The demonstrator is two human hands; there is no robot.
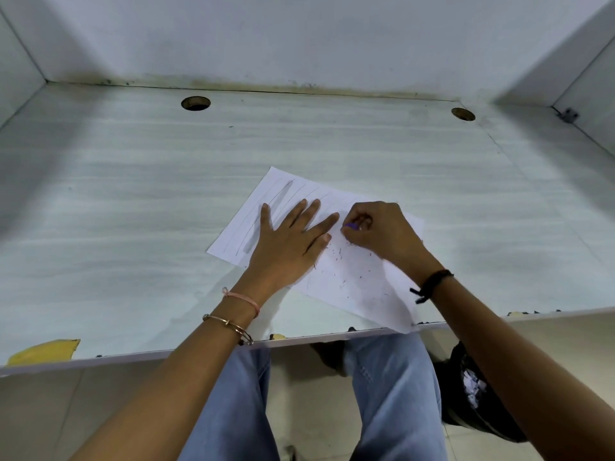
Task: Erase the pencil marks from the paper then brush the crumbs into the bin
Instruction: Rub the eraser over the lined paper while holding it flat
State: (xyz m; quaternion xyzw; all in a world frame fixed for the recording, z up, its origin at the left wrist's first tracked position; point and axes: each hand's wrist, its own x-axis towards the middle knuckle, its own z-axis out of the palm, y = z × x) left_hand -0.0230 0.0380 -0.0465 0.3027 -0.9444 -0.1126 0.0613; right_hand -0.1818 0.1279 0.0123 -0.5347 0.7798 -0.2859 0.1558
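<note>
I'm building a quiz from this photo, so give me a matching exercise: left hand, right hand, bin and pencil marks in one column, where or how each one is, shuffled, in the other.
1 left hand
2 right hand
3 bin
4 pencil marks

A below the desk, on the right
B pinching a purple eraser
C far-left part of the paper
D flat on the paper, fingers spread

Pairs: 1-D, 2-B, 3-A, 4-C
</note>
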